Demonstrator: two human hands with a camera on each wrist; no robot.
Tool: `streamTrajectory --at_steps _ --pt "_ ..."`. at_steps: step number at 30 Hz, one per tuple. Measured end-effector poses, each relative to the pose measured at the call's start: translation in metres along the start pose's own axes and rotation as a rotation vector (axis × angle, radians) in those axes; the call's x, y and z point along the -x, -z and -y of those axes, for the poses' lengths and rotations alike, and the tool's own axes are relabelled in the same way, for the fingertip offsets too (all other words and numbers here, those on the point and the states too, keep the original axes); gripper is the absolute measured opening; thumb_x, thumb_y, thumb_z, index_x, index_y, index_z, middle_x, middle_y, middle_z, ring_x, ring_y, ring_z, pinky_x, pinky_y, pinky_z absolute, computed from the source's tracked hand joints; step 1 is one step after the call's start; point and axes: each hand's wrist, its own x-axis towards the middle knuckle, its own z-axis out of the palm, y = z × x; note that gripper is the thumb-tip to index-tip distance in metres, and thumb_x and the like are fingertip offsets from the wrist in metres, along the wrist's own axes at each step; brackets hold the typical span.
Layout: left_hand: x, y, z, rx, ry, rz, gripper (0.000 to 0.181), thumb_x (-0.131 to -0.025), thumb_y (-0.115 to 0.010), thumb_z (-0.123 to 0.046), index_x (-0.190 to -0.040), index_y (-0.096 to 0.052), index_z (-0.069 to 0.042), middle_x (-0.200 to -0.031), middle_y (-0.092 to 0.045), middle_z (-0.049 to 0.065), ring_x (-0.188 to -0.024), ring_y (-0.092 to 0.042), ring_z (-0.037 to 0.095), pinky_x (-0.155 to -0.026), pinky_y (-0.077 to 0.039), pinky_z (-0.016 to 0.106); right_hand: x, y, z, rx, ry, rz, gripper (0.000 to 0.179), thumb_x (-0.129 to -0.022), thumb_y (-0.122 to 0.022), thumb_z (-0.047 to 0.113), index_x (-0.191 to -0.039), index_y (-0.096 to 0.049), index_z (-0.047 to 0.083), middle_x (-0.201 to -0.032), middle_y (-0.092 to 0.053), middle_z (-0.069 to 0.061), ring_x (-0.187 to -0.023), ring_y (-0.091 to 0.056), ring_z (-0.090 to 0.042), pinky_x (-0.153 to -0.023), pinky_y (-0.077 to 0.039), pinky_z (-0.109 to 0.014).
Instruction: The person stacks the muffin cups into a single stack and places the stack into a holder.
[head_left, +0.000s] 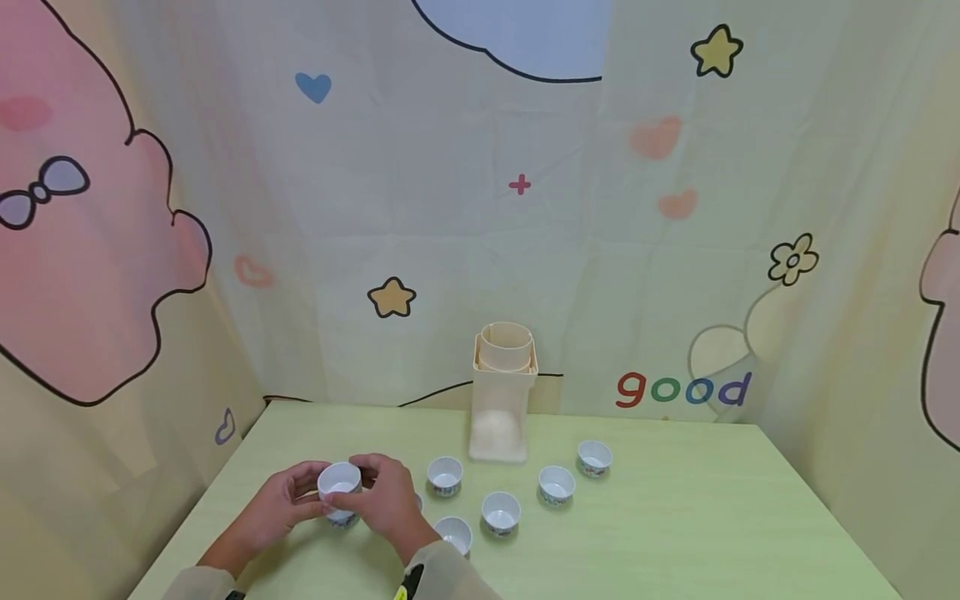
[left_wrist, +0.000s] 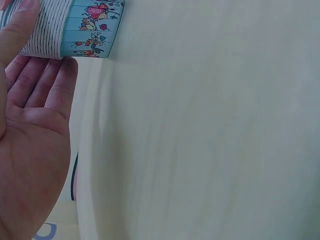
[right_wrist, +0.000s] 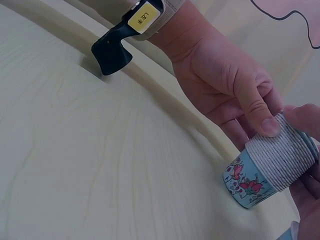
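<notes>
A nested stack of paper cups is between my two hands at the left of the table, bottoms down and rims up. Ridged rims and a blue side printed with red fruit and flowers show on the stack in the right wrist view. My left hand grips it from the left, thumb in front and fingers behind. From the other side my right hand holds it, thumb across the front near the rim. Just beyond the right hand stands a single paper cup; another cup is partly covered by my right forearm.
More upright paper cups stand spread to the right: one near the middle, another and a far one. A cream cup dispenser with a round tube on top stands at the table's back edge, against a printed curtain.
</notes>
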Motion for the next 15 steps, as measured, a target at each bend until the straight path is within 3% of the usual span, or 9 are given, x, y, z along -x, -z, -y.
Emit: streamTrajectory --at_steps 15 --pt "-0.0003 0.0001 0.0 -0.004 0.021 0.001 0.065 -0.089 -0.08 -0.014 -0.14 -0.049 0.011 -0.142 -0.054 0.034 -0.112 -0.061 -0.007 -0.099 -0.057 0.024 0.0 0.0002 0.0024 0.062 0.011 0.001 0.055 -0.074 -0.094 0.017 -0.121 -0.071 0.002 -0.114 -0.076 -0.004 -0.104 -0.071 -0.013 -0.088 -0.06 -0.024"
